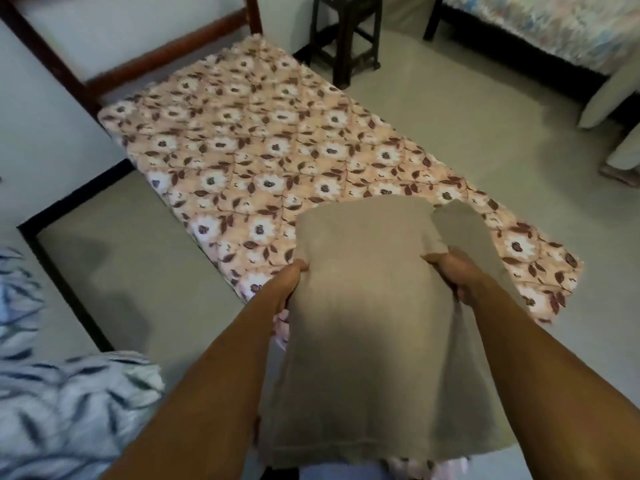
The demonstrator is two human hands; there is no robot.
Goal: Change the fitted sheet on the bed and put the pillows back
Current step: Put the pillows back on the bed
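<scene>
While both hands hold it up over the near end of the bed, the tan sheet (pixel 374 306) hangs as a folded, layered slab between the two forearms, its lower hem dropping towards the camera and covering the foot of the mattress (pixel 259 150). The left hand (pixel 289 282) grips the sheet's left edge, thumb on top and the rest tucked beneath the cloth. The right hand (pixel 453 275) clutches a bunched fold at the upper right, its fingers (pixel 464 296) curled tightly round the fabric, and a loose flap of the same cloth stands out beyond that hand. The mattress carries a quilted peach cover printed with white flowers and dark red leaves, and it lies bare of any other bedding, running away from the camera to a dark wooden headboard (pixel 114 71) against the white wall. At the lower left sits a crumpled heap of pale blue bedding (pixel 59 403) with a darker leaf pattern, apart from the mattress. The floor (pixel 467 126) is plain grey. Beyond the far right corner of the mattress stands a dark wooden stool (pixel 349 39), and further right a second bed (pixel 554 26) with a faded multicoloured cover runs along the top edge. Pale padded shapes lean near it; the view is too blurred to tell what they are.
</scene>
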